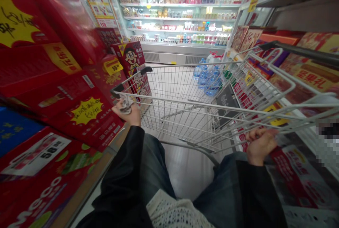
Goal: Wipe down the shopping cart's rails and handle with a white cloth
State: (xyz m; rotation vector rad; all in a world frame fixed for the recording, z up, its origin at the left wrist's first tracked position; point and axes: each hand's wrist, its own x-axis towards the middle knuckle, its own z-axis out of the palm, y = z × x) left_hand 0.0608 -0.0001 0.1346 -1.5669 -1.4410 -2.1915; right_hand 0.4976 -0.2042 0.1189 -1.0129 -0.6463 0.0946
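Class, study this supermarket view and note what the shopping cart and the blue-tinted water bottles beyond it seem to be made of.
The shopping cart looks like welded steel wire with a pale, lightly shiny plated or coated finish; its thin, uniform rods form a rigid grid. The water bottles look like glossy, translucent blue-tinted plastic, since light glints off them and their water shows through, though the exact plastic cannot be told.

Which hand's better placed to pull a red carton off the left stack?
Probably left. The left hand is right beside the red cartons, though it grips the shopping cart rim with a crumpled white wrapper. The right hand is on the other side of the cart, away from them.
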